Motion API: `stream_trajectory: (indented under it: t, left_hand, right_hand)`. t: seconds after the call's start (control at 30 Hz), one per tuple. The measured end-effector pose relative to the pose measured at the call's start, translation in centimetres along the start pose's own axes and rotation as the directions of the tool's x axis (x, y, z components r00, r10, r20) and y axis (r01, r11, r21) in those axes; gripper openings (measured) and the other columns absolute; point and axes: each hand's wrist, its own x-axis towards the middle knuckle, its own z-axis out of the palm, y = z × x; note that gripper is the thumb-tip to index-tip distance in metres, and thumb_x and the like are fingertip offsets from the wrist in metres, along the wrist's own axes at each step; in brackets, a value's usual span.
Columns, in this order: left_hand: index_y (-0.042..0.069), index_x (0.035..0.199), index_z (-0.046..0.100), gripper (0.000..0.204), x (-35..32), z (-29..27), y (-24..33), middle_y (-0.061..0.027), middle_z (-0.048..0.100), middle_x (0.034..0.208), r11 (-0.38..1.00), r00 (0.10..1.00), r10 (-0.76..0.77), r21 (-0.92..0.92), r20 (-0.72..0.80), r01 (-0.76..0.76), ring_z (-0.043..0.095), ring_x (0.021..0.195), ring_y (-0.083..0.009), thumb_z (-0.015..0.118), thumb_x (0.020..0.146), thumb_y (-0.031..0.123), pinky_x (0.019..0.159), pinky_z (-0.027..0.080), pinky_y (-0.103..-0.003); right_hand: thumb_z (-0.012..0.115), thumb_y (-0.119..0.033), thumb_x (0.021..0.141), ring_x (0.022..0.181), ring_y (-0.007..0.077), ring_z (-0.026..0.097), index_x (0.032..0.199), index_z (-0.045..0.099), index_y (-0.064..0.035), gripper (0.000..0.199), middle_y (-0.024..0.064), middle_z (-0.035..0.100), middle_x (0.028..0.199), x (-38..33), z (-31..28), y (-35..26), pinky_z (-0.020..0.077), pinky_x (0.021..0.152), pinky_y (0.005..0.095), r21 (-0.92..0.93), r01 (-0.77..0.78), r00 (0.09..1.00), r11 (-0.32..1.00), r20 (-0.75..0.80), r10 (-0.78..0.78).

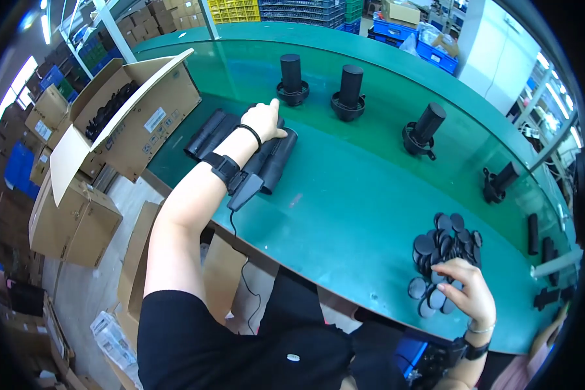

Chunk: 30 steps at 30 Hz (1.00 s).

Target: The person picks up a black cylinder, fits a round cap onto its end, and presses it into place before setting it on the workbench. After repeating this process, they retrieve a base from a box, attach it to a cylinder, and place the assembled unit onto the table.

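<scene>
Several black tubes [280, 162] lie side by side at the left of the green work surface. My left hand [261, 123] reaches across their far ends, its thumb and forefinger closed around the end of one tube; the other fingers are partly hidden. At the right, my right hand [465, 289] bends over a heap of black round discs [445, 240]. Its thumb and forefinger pinch the edges of one disc at the heap's near side. Beyond both hands, several black upright tubes set in round bases [349, 94] stand in a curved row on the green belt.
An open carton [153, 120] of black parts stands at the left edge, beside more cardboard boxes [78, 221]. A dark device with a cable [246, 192] lies by my left wrist. Loose black parts [533, 234] and another person's arm [549, 331] are at the far right.
</scene>
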Motion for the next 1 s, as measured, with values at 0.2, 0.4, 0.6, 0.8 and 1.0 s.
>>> stream_trajectory:
  t: [0.2, 0.4, 0.6, 0.8, 1.0]
  left_hand:
    - [0.002, 0.146, 0.027, 0.097, -4.9, -4.9, 1.9, -0.0318, 0.06, 0.119, 0.938, 0.993, 0.08, -0.33, -0.092, -0.106, 0.061, 0.112, -0.0408, 0.084, 0.071, 0.027, 0.09, 0.052, -0.043]
    - [0.006, 0.134, 0.051, 0.076, -13.1, -3.6, 7.6, -0.0075, 0.059, 0.126, 0.359, 0.871, 0.347, -0.808, -0.348, -0.466, 0.057, 0.114, -0.0168, 0.088, 0.068, 0.014, 0.096, 0.048, -0.033]
    - [0.008, 0.134, 0.053, 0.071, -17.3, -0.3, 13.7, -0.0024, 0.056, 0.128, -0.004, 0.833, 0.489, -0.956, -0.258, -0.294, 0.055, 0.116, -0.0138, 0.086, 0.07, 0.007, 0.1, 0.045, -0.031]
    - [0.01, 0.135, 0.036, 0.081, -17.2, 2.0, 16.7, -0.0067, 0.052, 0.126, -0.176, 0.695, 0.674, -0.968, -0.25, -0.177, 0.05, 0.121, -0.0168, 0.083, 0.068, 0.008, 0.106, 0.039, -0.034]
    - [0.01, 0.132, 0.035, 0.087, -16.6, 1.8, 18.0, -0.0085, 0.047, 0.129, -0.019, 0.777, 0.557, -0.939, -0.295, -0.344, 0.05, 0.121, -0.021, 0.09, 0.065, 0.014, 0.104, 0.042, -0.038]
  right_hand:
    - [0.074, -0.008, 0.075, 0.084, 0.0287, 0.064, 0.108, 0.07, -0.0007, 0.034, 0.014, 0.068, 0.091, -2.7, 0.7, -2.2, 0.0506, 0.073, 0.0352, -0.04, 0.008, 1.0, 0.999, 0.011, -0.007]
    - [0.072, -0.01, 0.081, 0.088, 0.0337, 0.063, 0.113, 0.067, -0.0043, 0.033, 0.0161, 0.067, 0.102, -4.8, 3.0, -2.6, 0.0513, 0.079, 0.0399, -0.02, -0.065, 0.995, 0.998, 0.078, 0.067]
    - [0.07, -0.008, 0.083, 0.089, 0.03, 0.063, 0.116, 0.066, -0.0032, 0.034, 0.0153, 0.067, 0.098, -4.4, 6.0, -2.1, 0.0502, 0.077, 0.0383, -0.016, 0.051, 0.998, 0.999, 0.027, -0.05]
    - [0.068, 0.006, 0.077, 0.099, 0.0207, 0.057, 0.134, 0.054, -0.0076, 0.06, 0.0116, 0.052, 0.124, 0.2, 7.6, -2.7, 0.0486, 0.074, 0.0283, 0.11, 0.182, 0.95, 0.977, -0.277, -0.146]
    - [0.065, 0.006, 0.082, 0.095, 0.0199, 0.059, 0.124, 0.058, -0.0085, 0.045, 0.0104, 0.054, 0.114, 6.3, 8.1, -1.0, 0.049, 0.074, 0.0278, 0.07, 0.286, 0.899, 0.956, -0.364, -0.243]
